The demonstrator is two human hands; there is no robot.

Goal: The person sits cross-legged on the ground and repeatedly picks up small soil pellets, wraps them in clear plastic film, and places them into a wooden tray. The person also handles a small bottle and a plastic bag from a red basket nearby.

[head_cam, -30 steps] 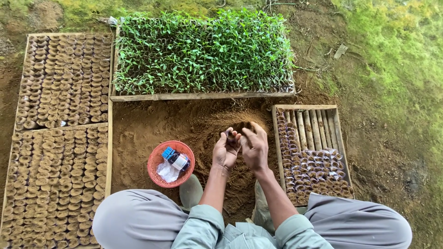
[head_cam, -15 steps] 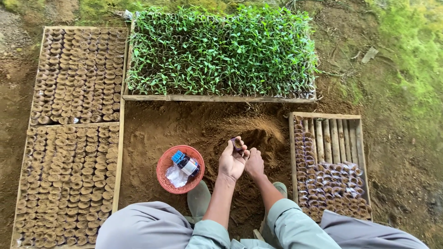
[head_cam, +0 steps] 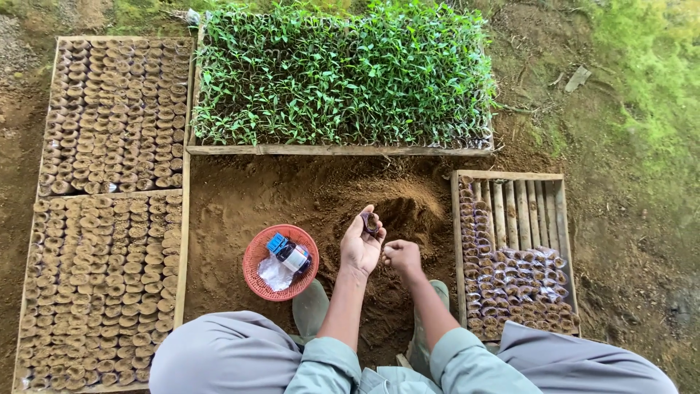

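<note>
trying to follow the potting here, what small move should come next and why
Probably the right hand should scoop soil from the soil pile into the small pot. The left hand holds that pot up by its fingertips just above the pile, and the right hand is a loose fist beside it. The crate on the right already holds pots.
</note>
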